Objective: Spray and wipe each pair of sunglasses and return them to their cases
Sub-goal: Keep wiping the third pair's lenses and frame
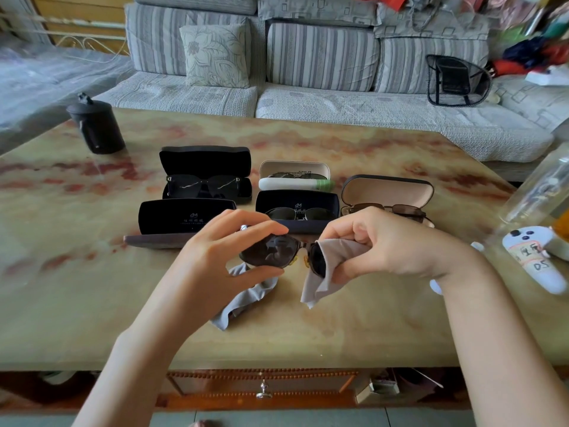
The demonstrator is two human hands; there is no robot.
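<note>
I hold a pair of dark sunglasses (271, 249) above the table. My left hand (221, 254) grips the left lens by its rim. My right hand (378, 241) pinches a grey cloth (332, 272) around the right lens. A second grey cloth (246, 298) lies on the table under the glasses. An empty open black case (181, 217) sits behind my left hand. Open cases with sunglasses in them stand behind: a black one (206, 174), a white one (294, 174), a dark blue one (297, 211) and a beige-lined one (388, 195). A white spray bottle with a green cap (295, 184) lies by the white case.
A dark cylindrical container (97, 124) stands at the table's far left. A white controller with a label (535, 257) and a clear bottle (538, 186) sit at the right edge. A striped sofa (308, 57) runs behind the marble-patterned table (92, 303).
</note>
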